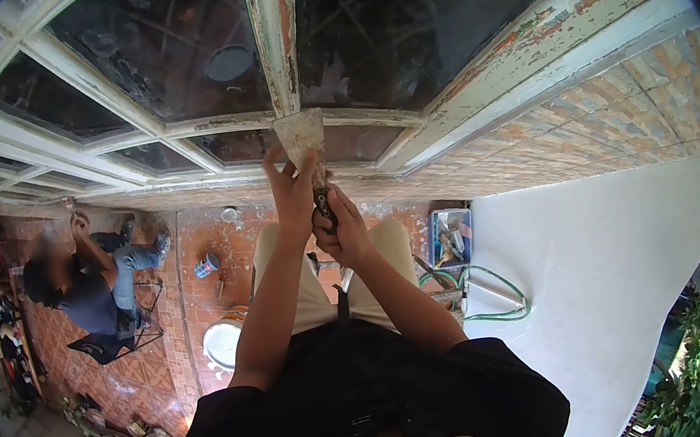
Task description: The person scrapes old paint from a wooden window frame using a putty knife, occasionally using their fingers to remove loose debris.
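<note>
A wide scraper (302, 133) with a dark handle is held up in front of the white window frame (280, 44), whose paint is chipped. My right hand (340, 224) is closed around the scraper's handle. Beside it, my left hand (294, 186) touches the blade's lower part with its fingers, some of them bent. The blade overlaps the foot of the vertical bar in this view; whether it touches the wood cannot be told. Dark glass panes (421, 13) lie on both sides of that bar.
A co-worker (92, 289) sits on a folding chair at the left. On the tiled floor are a blue can (207, 265), a white-topped bucket (223, 345) and a tool bin (451, 237). A green hose (522, 302) lies near the white wall (600, 258).
</note>
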Available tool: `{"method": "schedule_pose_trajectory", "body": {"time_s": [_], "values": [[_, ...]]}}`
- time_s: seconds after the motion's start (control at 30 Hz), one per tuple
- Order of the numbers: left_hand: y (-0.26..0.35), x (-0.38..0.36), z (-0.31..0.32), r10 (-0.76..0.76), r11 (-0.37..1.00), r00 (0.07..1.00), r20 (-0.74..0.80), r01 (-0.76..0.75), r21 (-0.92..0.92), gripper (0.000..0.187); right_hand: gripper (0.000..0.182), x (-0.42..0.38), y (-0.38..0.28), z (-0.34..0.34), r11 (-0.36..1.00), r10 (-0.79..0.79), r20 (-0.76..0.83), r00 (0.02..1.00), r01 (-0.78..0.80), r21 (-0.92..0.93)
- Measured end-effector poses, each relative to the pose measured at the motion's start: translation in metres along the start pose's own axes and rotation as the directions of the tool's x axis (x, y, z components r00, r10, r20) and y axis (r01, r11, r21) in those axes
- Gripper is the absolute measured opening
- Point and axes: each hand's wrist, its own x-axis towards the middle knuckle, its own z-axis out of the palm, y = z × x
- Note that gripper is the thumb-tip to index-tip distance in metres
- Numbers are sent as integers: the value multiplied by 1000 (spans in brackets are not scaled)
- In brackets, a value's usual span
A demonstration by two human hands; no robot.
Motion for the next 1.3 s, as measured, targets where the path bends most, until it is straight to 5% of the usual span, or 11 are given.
{"method": "schedule_pose_trajectory", "body": {"time_s": [0.13, 0.2, 0.27, 0.37, 0.43, 0.57, 0.63, 0.8, 1.07, 1.27, 1.3], "values": [[-22, 28, -21, -89, 996, 980, 179, 91, -4, 30, 34, 38, 13, -36, 973, -96, 1, 995, 94, -210], [-34, 39, -28, -87, 996, 974, 207, 85, 17, 33, 41, 51, 11, -48, 837, -196, -61, 979, 134, -530], [-38, 42, -32, -116, 993, 967, 227, 109, 42, 33, 46, 57, 9, -54, 843, -183, -105, 977, 102, -527], [-32, 48, -23, -80, 997, 958, 276, 70, 44, 31, 50, 82, 9, -64, 757, -252, -93, 963, 136, -640], [-8, 47, -6, 99, 981, 962, 256, -137, 137, 32, 52, 95, 3, -54, 630, -414, -11, 910, 277, -726], [-14, 52, -17, 53, 983, 954, 296, -103, 155, 32, 52, 92, 8, -50, 653, -394, -11, 919, 272, -707], [-34, 46, -30, -75, 981, 971, 226, 31, 191, 30, 52, 83, 29, -61, 687, -342, -124, 932, 158, -709], [-38, 33, -23, -10, 996, 993, 121, -1, 85, 27, 51, 76, 34, -67, 693, -312, -95, 945, 158, -703], [-40, 37, -22, -1, 999, 984, 178, -6, 37, 27, 51, 84, 25, -75, 635, -339, -45, 940, 193, -748], [17, 38, 15, 180, 968, 971, 157, -203, 146, 30, 56, 88, -8, -26, 578, -437, 56, 898, 328, -747], [27, 38, 22, 189, 967, 968, 164, -213, 141, 30, 56, 87, -17, -17, 677, -372, 55, 926, 312, -667]]}}
